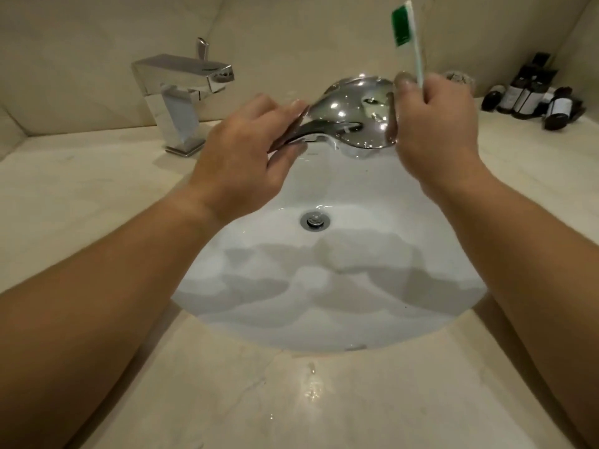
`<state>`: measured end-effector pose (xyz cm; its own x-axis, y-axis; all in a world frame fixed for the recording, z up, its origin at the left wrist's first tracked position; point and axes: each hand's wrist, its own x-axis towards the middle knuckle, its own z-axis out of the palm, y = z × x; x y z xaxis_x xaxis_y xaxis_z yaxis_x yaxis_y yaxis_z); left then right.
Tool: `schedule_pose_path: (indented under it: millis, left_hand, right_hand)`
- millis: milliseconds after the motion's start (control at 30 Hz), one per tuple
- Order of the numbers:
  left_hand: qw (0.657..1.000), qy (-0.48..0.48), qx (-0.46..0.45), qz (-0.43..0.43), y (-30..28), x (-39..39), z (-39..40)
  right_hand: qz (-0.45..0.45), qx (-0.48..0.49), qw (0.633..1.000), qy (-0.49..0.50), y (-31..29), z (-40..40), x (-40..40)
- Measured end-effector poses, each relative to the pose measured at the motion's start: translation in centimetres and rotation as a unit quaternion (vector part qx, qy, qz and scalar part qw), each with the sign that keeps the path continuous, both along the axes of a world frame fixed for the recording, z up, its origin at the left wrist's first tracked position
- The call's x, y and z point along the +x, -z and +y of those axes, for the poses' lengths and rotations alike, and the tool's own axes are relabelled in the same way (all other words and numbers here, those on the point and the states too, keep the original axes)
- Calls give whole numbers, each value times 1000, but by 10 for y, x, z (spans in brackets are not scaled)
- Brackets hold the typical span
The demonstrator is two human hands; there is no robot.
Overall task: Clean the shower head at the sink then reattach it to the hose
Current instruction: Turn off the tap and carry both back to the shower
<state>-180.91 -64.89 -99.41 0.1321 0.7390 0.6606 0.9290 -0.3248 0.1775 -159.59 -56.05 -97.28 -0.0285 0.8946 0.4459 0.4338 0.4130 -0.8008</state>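
**A:** Here's the chrome shower head [353, 108], held up over the far half of the white sink [324, 286], its shiny domed back facing us and the spray face turned away.

**B:** Both hands on it. The left hand [246, 157] has the handle, fingers curled round it from the left, and the handle runs across towards the round head on the right.

**A:** And the right hand [434, 131] is doing double duty. Its fingers wrap the right edge of the head, and in the same grip stands a toothbrush [410, 37], pointing straight up, green bristles at the top.

**B:** The brush isn't touching the chrome at the bristle end; that's well above the head.

**A:** Below them, the drain [314, 220] sits in the middle of the basin, the arms' shadows falling across the near slope. I can't make out any water running.

**B:** The square chrome faucet [184, 92] stands to the left, on the pale stone counter [97, 196], well apart from the hands.

**A:** Far right corner, a cluster of dark toiletry bottles [531, 95] against the wall. A wet patch glints on the counter's near edge, just in front of the basin.
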Motion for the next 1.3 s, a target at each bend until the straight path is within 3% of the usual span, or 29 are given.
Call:
schedule_pose_path:
  millis: [33, 100, 133, 167, 233, 300, 400, 433, 500, 567, 600, 633, 667, 700, 733, 800, 867, 900, 967, 1000, 1133, 1167, 1233, 1300]
  left_hand:
    - [1000, 10, -15, 10, 1, 1, 1]
    - [995, 13, -96, 36, 12, 1, 2]
    - [993, 13, -107, 47, 15, 1, -1]
    - [995, 7, -88, 48, 13, -1, -1]
    - [1000, 6, 13, 24, 0, 0, -1]
    - [999, 7, 32, 28, 0, 3, 1]
    - [989, 22, -121, 82, 16, 3, -1]
    - [988, 20, -120, 93, 16, 1, -2]
    - [998, 13, -28, 45, 5, -2, -1]
    - [999, 1, 34, 33, -2, 3, -1]
    - [999, 10, 7, 49, 0, 4, 0]
    - [996, 18, -51, 66, 5, 5, 2]
    - [989, 18, -116, 88, 15, 2, 1]
    - [985, 27, -133, 103, 21, 1, -2]
    - [987, 21, -121, 107, 18, -1, -2]
    - [998, 5, -2, 60, 3, -1, -1]
    - [997, -6, 52, 62, -1, 3, -1]
    - [997, 4, 18, 73, 2, 5, 1]
    - [990, 21, -84, 109, 13, 2, -1]
    - [987, 20, -96, 124, 15, 0, -3]
    - [995, -2, 70, 71, -2, -3, 2]
    - [995, 2, 66, 78, -1, -2, 3]
    - [995, 13, 10, 101, 11, -2, 4]
    - [995, 25, -10, 101, 17, -3, 5]
  right_hand:
    - [-15, -22, 1000, -3, 5, -1, 1]
    - [-87, -176, 980, -23, 28, -5, 3]
    - [-98, -209, 973, -25, 32, -6, 4]
    - [-83, -189, 978, -16, 26, -7, 3]
    - [27, -36, 999, -1, 3, -7, 3]
    - [69, -6, 997, -25, 0, -2, 4]
    - [-99, -235, 966, -31, 35, -5, 6]
    - [-103, -245, 964, -18, 35, -8, 5]
    - [8, -100, 995, 7, 14, -6, 2]
    - [112, -35, 993, -21, 0, -3, 0]
    - [75, -68, 995, -20, 7, -1, 2]
    - [2, -162, 987, -18, 21, -1, 3]
    - [-73, -258, 963, -24, 37, -2, 4]
    - [-97, -287, 953, -24, 43, -2, 4]
    - [-83, -263, 961, -17, 38, -2, 3]
    - [45, -90, 995, -7, 12, 1, 4]
    - [107, -22, 994, -26, 1, 2, 4]
    - [76, -54, 995, -23, 9, 4, 6]
    - [-25, -217, 975, -48, 35, 1, 8]
    - [-40, -241, 968, -48, 37, -1, 7]
    - [118, -50, 991, -37, -3, -1, 3]
    - [98, -54, 993, -36, -2, -1, 4]
    - [-30, -177, 983, -36, 18, -4, 8]
    - [-59, -212, 975, -25, 24, -9, 11]
